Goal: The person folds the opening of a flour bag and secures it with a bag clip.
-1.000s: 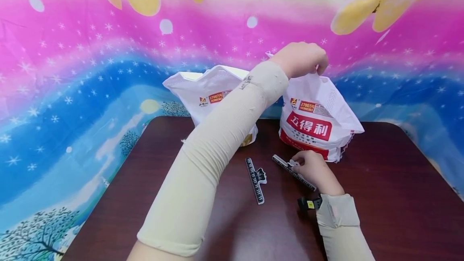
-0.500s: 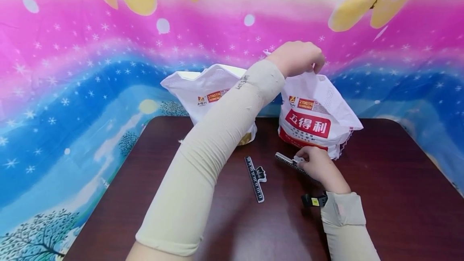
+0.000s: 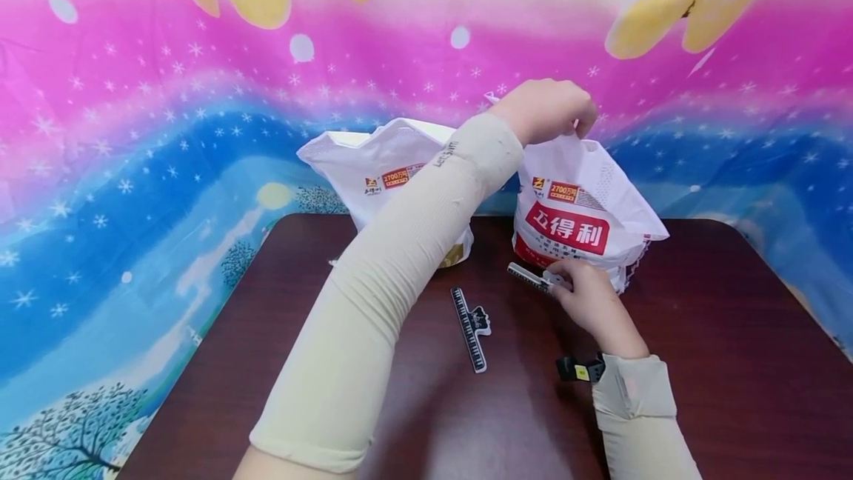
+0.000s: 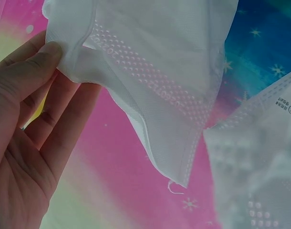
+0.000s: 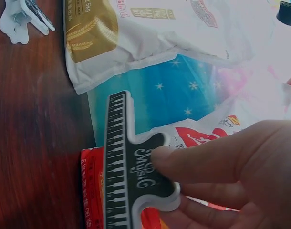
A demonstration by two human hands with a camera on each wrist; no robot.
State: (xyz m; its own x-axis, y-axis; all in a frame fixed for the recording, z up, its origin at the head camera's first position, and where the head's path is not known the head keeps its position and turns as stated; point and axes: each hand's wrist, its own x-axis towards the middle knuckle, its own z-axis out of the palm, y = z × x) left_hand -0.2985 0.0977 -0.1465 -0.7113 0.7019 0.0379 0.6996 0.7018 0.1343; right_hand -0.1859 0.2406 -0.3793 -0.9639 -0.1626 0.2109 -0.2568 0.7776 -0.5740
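Note:
A white flour bag (image 3: 566,221) with red panels stands at the right back of the table. My left hand (image 3: 549,110) pinches its top edge between thumb and fingers; the left wrist view shows the white bag edge (image 4: 69,57) under the thumb. In front of the bag's base, my right hand (image 3: 589,302) holds a black-and-white piano-keyboard clip (image 5: 119,167) by its handle, thumb on the "Music" lettering. A second, similar clip (image 3: 469,330) lies on the table to the left of the right hand.
Another white flour bag (image 3: 373,176), with a gold panel, stands at the left back, partly hidden by my left sleeve (image 3: 393,280). The dark wooden table (image 3: 720,361) meets a colourful backdrop cloth (image 3: 166,132) at its back and sides.
My right hand has lifted the clip from the table and moved it forward, closer to the right bag's base. My left hand stays at the bag's top edge.

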